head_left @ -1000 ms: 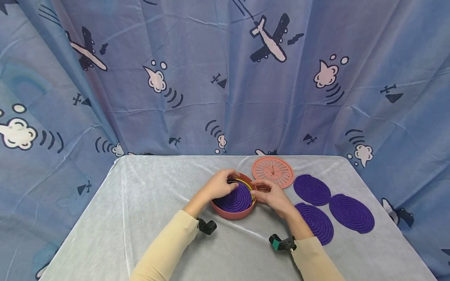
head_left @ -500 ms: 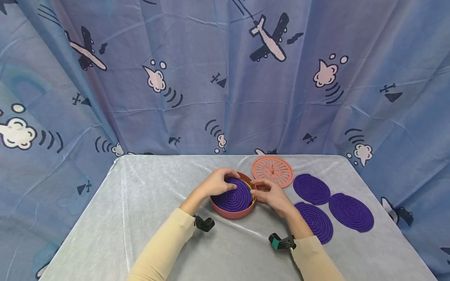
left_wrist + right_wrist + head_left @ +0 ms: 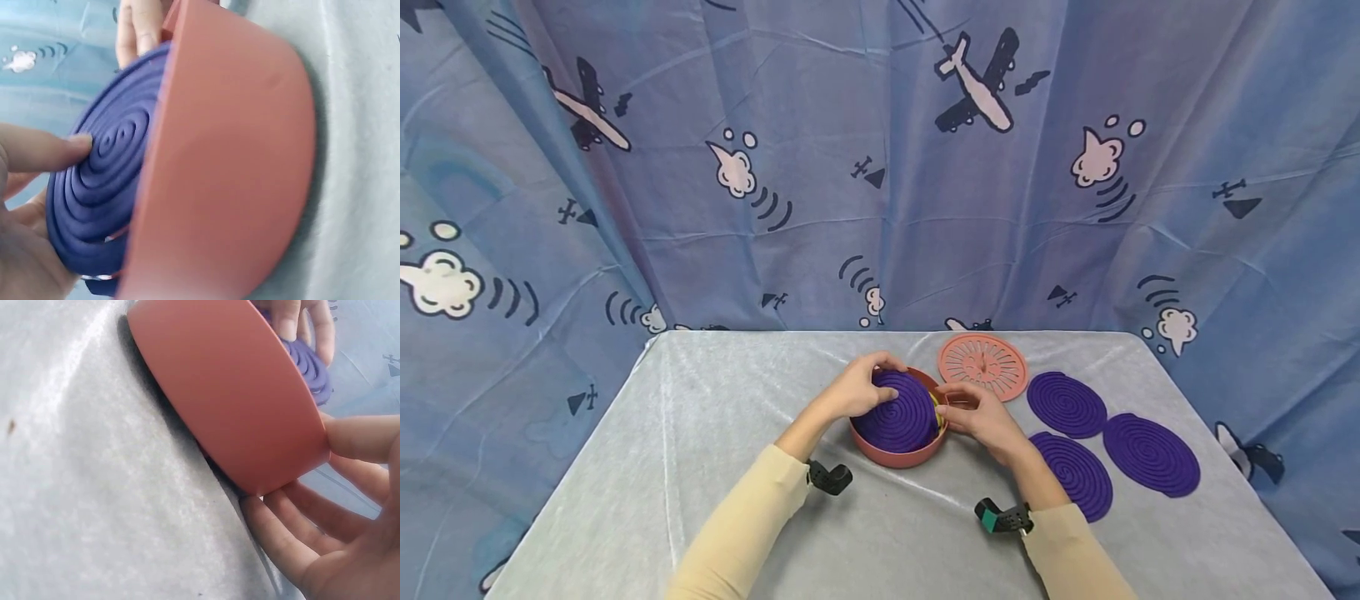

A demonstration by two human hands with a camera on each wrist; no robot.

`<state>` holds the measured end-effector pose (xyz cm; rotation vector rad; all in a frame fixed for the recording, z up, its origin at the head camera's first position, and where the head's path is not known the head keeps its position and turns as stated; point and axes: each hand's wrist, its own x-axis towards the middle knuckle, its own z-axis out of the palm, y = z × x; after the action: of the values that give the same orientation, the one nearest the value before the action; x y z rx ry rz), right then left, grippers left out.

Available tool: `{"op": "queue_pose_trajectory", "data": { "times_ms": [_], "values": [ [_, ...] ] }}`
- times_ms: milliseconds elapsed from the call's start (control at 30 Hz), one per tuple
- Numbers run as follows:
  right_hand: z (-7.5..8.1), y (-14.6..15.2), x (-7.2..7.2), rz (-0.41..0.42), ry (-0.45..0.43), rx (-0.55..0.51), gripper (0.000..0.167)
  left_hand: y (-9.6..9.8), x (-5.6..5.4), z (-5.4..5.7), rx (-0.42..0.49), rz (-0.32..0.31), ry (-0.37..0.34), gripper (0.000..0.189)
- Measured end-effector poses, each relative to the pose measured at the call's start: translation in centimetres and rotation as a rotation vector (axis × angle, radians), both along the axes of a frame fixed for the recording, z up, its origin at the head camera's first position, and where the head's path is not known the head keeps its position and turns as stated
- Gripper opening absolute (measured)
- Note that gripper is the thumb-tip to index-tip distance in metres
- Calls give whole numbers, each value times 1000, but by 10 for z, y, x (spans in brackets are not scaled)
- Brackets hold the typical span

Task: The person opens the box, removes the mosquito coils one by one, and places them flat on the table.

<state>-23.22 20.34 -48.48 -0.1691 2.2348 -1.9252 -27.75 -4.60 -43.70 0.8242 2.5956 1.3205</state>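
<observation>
A round terracotta-coloured holder (image 3: 901,458) stands on the table, wide mouth up. In it sits a purple mosquito coil (image 3: 898,414), tilted with its far left edge raised. My left hand (image 3: 861,388) pinches the coil at that edge, thumb on its upper face and fingers behind it, as the left wrist view shows. My right hand (image 3: 979,421) grips the right side of the holder; in the right wrist view its thumb is at the rim and other fingers lie along the outer wall (image 3: 231,394). A bit of something yellow (image 3: 938,414) shows inside the holder beside the coil.
Behind the holder lies a slotted terracotta-coloured lid (image 3: 982,367). Three more purple mosquito coils lie on the right: one far coil (image 3: 1066,405), one outer coil (image 3: 1152,455) and one near coil (image 3: 1075,475) partly behind my right forearm. A patterned curtain (image 3: 880,167) hangs past the table's back edge.
My left hand has moved slightly up and left, lifting the coil's far left edge so it tilts more and covers more of the yellow inside. My right hand has stayed on the holder.
</observation>
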Motion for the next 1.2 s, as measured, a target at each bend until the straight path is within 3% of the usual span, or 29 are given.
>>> {"op": "queue_pose_trajectory", "data": {
  "times_ms": [233,567,867,1200],
  "values": [
    [-1,-1,-1,2,1,-7,42,-8,3,22,18,35,74,33],
    [3,-1,2,-13,-9,16,43,-37,0,37,4,107,104,35],
    [3,-3,3,-12,-8,26,43,-82,-4,31,-26,194,96,35],
    [4,-3,1,-16,-14,25,42,-132,-5,11,-94,312,60,35]
  ]
}}
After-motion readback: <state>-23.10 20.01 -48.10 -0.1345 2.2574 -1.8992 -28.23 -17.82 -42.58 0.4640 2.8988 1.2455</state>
